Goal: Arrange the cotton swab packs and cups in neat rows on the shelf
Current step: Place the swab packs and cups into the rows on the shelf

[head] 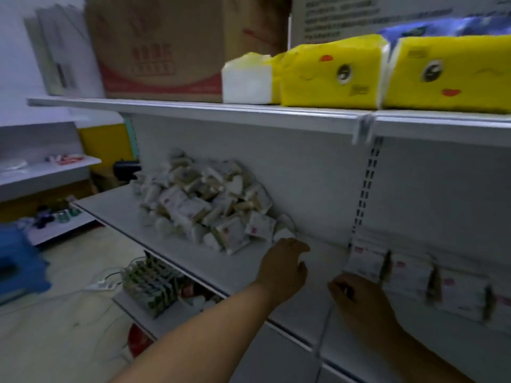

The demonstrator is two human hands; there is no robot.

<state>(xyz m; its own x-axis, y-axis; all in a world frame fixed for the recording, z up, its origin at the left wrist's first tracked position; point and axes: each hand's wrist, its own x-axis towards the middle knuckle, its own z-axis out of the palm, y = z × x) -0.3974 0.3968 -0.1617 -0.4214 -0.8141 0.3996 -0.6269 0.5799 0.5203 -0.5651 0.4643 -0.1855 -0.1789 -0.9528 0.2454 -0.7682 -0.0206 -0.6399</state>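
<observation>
From my remote seat I see the cotton swab packs in two groups on the middle shelf [235, 272]. A loose pile of packs [204, 205] is heaped against the back panel in the centre of the frame. A row of packs [409, 275] stands on edge at the lower right, running off the right side.

The left hand [284, 269] is in the lower centre, just beside the near right edge of the pile, with its fingers bent downward. The frame is blurred, so I cannot tell whether it touches or holds a pack. The right hand [356, 302] sits at the left end of the row with its fingers curled. I cannot tell whether it pinches the first pack or only rests against it.

On the top shelf [221, 111] a cardboard box [166, 45] stands at upper centre, with yellow tissue packs [331, 73] to its right.
</observation>
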